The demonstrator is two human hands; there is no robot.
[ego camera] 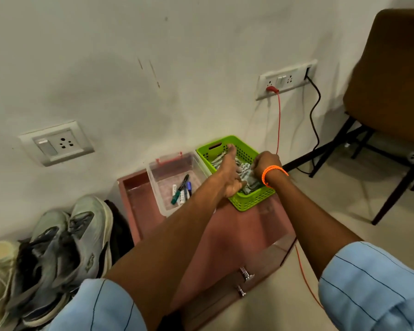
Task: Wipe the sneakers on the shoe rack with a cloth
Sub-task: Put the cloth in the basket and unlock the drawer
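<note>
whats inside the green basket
A striped cloth lies bunched in the green basket. The left hand reaches over it and the right hand grips it. Anything beneath the cloth is covered.

Both forearms were bare below pushed-up light blue sleeves (378,283) marked with thin dark pinstripes. The right wrist wore a bright orange band (273,174) of several thin strands; the left hand (230,173) wore nothing
</note>
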